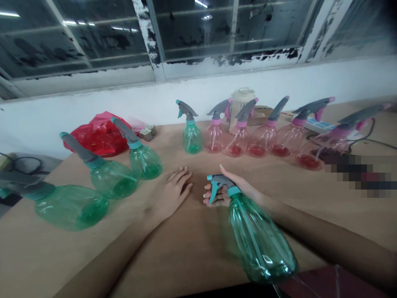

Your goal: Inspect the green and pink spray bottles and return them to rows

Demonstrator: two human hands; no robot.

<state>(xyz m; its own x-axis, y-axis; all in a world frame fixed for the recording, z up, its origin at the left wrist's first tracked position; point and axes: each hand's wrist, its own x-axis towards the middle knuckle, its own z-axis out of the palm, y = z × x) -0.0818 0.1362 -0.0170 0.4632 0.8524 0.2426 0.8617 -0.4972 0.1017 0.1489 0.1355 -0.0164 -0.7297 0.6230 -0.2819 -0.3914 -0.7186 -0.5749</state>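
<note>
My left hand (176,192) rests palm down on the table, fingers stretched out and holding nothing. To its right, my right hand (228,192) is around the neck and head of a green spray bottle (260,240) from behind. Its fingers show past the turquoise trigger and its thumb points up. This bottle leans, its base close to the table's near edge; whether the base touches the table I cannot tell. Left of my left hand are several green spray bottles, the closest one (145,163) with a little liquid inside. Another green spray bottle (192,138) stands farther back.
Several pink spray bottles (235,142) holding red liquid form a row at the back right. Behind them is a cream lidded container (243,99). A red plastic bag (99,134) lies at the back left of the wooden table (186,244). Dark cables (361,140) run at right.
</note>
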